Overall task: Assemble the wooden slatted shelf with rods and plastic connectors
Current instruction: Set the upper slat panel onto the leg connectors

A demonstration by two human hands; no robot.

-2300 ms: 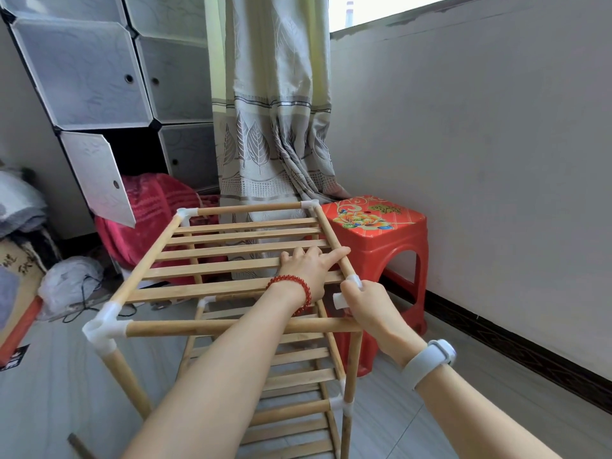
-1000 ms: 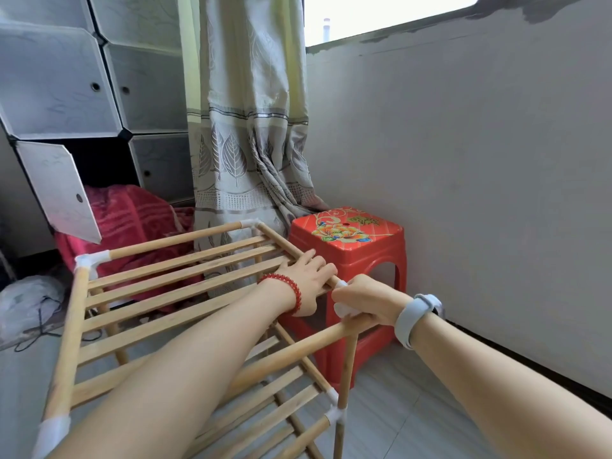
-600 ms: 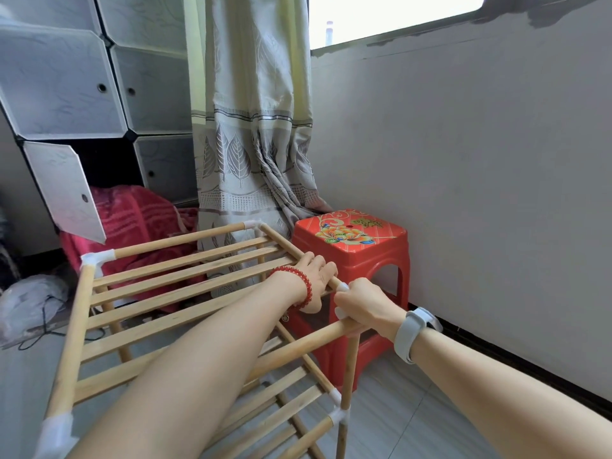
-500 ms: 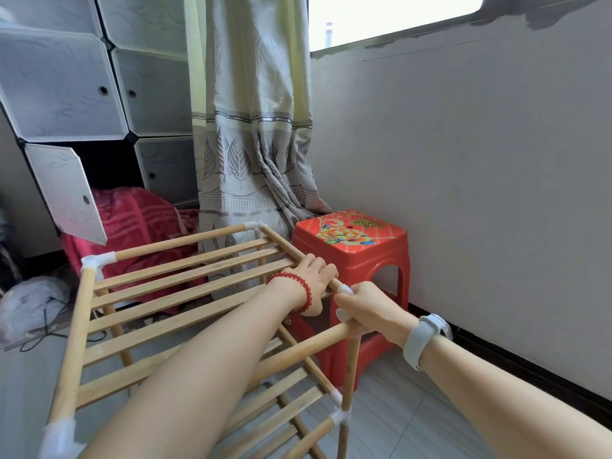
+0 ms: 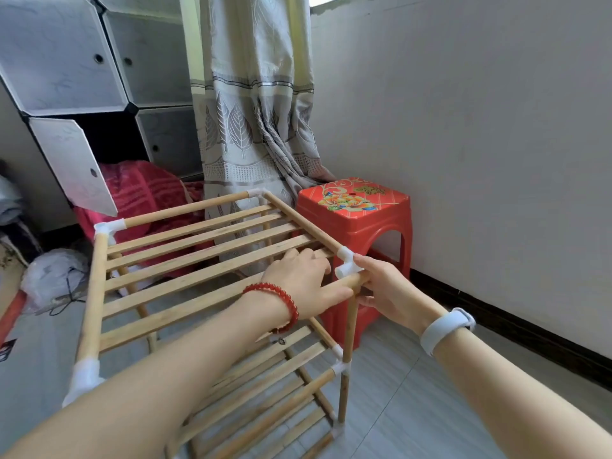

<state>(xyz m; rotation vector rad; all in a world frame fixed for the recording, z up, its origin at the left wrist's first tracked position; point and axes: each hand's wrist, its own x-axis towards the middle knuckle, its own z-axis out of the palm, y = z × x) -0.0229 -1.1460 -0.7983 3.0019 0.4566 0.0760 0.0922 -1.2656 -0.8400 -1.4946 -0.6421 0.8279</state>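
A pale wooden slatted shelf with round rods and flat slats (image 5: 198, 260) is standing upright on the grey tiled floor (image 5: 414, 409), taking up the middle of the view, with a lower tier of slats showing beneath the top one. The left hand (image 5: 304, 283), wearing a red beaded bracelet (image 5: 281, 303) at the wrist, is lying palm-down over the near right end of the top tier, its fingers stretched fairly straight across the slats and its thumb reaching along the front wooden rod (image 5: 212, 313) towards the corner. The right hand (image 5: 387, 289), with a white wristband (image 5: 447, 329) behind it, is meeting that same corner from the outside, its fingers curling round the rod end and the top of the upright wooden leg (image 5: 349, 329) just below the white plastic corner connector (image 5: 346, 263), and its forefinger is touching the connector's side. More white connectors are sitting at the far left corner (image 5: 107, 228) and at the joints lower on the leg (image 5: 341, 367). A red plastic stool with a flower print on top (image 5: 354, 207) is standing just beside the shelf's right side, against the light grey wall (image 5: 480, 127). A patterned beige curtain (image 5: 255, 111) is hanging behind, with a white cube cabinet (image 5: 82, 61) to its left and a red blanket (image 5: 145, 190) spilling from the open lower compartment.
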